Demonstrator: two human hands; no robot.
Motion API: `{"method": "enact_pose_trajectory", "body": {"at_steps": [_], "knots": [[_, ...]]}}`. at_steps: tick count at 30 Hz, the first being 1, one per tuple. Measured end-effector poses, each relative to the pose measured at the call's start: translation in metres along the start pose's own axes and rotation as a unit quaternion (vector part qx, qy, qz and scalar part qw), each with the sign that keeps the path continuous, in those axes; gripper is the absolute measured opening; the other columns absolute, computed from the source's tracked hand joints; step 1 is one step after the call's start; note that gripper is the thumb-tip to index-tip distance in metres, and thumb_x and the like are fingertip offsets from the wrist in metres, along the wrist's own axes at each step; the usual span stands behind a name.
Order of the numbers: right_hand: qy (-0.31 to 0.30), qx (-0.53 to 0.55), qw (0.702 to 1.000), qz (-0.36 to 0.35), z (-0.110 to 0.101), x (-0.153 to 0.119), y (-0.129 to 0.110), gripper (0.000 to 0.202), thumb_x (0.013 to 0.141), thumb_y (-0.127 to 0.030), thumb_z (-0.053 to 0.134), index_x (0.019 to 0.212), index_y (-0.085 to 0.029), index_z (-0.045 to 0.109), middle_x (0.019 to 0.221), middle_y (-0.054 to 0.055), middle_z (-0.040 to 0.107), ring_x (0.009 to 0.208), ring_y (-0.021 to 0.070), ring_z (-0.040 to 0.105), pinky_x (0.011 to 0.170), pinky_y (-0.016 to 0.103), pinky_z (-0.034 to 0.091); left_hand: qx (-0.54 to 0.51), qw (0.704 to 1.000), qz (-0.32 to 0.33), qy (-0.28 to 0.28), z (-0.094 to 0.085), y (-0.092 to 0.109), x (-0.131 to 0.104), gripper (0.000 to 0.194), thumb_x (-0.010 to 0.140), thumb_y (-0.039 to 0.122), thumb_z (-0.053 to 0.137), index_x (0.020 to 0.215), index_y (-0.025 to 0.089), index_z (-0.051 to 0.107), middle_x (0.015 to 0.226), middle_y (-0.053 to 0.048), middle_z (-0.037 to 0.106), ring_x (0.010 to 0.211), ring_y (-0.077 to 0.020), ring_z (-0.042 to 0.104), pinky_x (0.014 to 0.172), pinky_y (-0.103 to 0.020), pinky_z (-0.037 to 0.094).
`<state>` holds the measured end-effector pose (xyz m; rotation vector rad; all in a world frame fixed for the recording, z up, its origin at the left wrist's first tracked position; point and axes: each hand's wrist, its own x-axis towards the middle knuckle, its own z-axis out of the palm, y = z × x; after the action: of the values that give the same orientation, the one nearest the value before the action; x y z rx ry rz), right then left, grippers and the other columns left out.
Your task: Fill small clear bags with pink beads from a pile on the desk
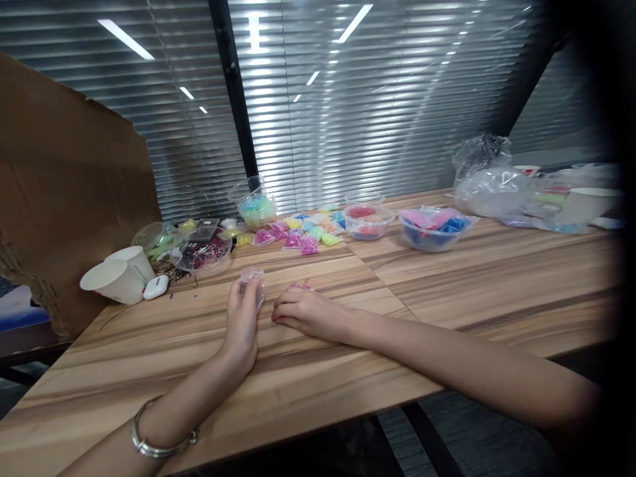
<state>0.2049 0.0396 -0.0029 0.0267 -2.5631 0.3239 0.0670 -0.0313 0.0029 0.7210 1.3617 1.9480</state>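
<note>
My left hand [242,318], with a silver bracelet on its wrist, pinches a small clear plastic bag [261,289] between thumb and fingers. Just right of it, my right hand [308,313] rests low over the wooden table [318,391], its fingers curled down. Whatever lies under those fingertips is hidden. A bit of pink [304,286] shows behind the knuckles of my right hand. Beyond both hands lie small bags of purple beads [309,245] and of yellow, blue and other colours.
Paper cups [115,281], a white case [156,287] and a bowl of dark beads [203,255] stand at left by a cardboard sheet [74,179]. Behind are bowls with coloured bags [368,222], [434,232]; clear plastic [489,185] lies at right.
</note>
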Motion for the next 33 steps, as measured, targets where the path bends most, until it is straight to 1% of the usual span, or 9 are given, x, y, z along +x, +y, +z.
{"method": "enact_pose_trajectory", "body": {"at_steps": [3, 7, 14, 21, 26, 33], "knots": [[-0.001, 0.013, 1.000, 0.004, -0.0006, 0.0008, -0.0010, 0.021, 0.094, -0.019, 0.047, 0.094, -0.014, 0.067, 0.096, 0.009, 0.066, 0.092, 0.0167, 0.057, 0.086, 0.030, 0.045, 0.000, 1.000, 0.001, -0.002, -0.0002, -0.0006, 0.0000, 0.034, 0.068, 0.041, 0.071, 0.092, 0.019, 0.060, 0.095, 0.000, 0.062, 0.087, -0.0105, 0.056, 0.082, -0.024, 0.041], [-0.002, 0.018, 1.000, 0.012, 0.0003, 0.0013, -0.0015, 0.019, 0.093, -0.016, 0.048, 0.096, -0.014, 0.067, 0.098, 0.009, 0.065, 0.094, 0.0171, 0.057, 0.088, 0.030, 0.045, 0.003, 1.000, 0.006, -0.008, 0.0002, -0.0002, 0.0002, 0.034, 0.069, 0.041, 0.070, 0.092, 0.019, 0.060, 0.095, 0.000, 0.062, 0.088, -0.0108, 0.056, 0.083, -0.024, 0.041], [0.012, -0.017, 1.000, 0.021, 0.0039, 0.0001, 0.0004, 0.017, 0.091, -0.015, 0.051, 0.094, -0.014, 0.068, 0.099, 0.008, 0.065, 0.094, 0.0170, 0.058, 0.086, 0.030, 0.044, 0.008, 1.000, 0.008, -0.009, 0.0004, -0.0001, 0.0003, 0.033, 0.069, 0.041, 0.070, 0.091, 0.019, 0.060, 0.095, 0.000, 0.062, 0.088, -0.0110, 0.056, 0.082, -0.025, 0.042], [0.020, -0.018, 0.999, 0.028, 0.0052, -0.0009, 0.0020, 0.019, 0.091, -0.014, 0.050, 0.095, -0.016, 0.069, 0.100, 0.007, 0.066, 0.093, 0.0165, 0.059, 0.085, 0.029, 0.044, 0.014, 1.000, 0.005, -0.009, 0.0004, 0.0003, -0.0003, 0.035, 0.068, 0.042, 0.071, 0.091, 0.018, 0.060, 0.095, -0.001, 0.062, 0.088, -0.0117, 0.056, 0.081, -0.025, 0.041], [0.029, -0.011, 0.999, 0.021, 0.0057, -0.0019, 0.0029, 0.019, 0.092, -0.015, 0.050, 0.094, -0.015, 0.069, 0.100, 0.007, 0.066, 0.093, 0.0166, 0.059, 0.083, 0.028, 0.044, 0.013, 1.000, 0.006, -0.021, -0.0011, -0.0003, -0.0008, 0.032, 0.070, 0.041, 0.069, 0.093, 0.019, 0.061, 0.095, 0.000, 0.062, 0.089, -0.0117, 0.055, 0.083, -0.026, 0.041], [0.016, -0.003, 0.999, 0.029, 0.0044, -0.0016, 0.0022, 0.021, 0.093, -0.017, 0.048, 0.094, -0.016, 0.068, 0.098, 0.007, 0.065, 0.093, 0.0170, 0.058, 0.085, 0.029, 0.043, 0.021, 1.000, 0.002, -0.018, -0.0005, -0.0004, 0.0004, 0.031, 0.071, 0.041, 0.068, 0.092, 0.019, 0.061, 0.092, 0.000, 0.061, 0.085, -0.0111, 0.053, 0.079, -0.025, 0.040]]}}
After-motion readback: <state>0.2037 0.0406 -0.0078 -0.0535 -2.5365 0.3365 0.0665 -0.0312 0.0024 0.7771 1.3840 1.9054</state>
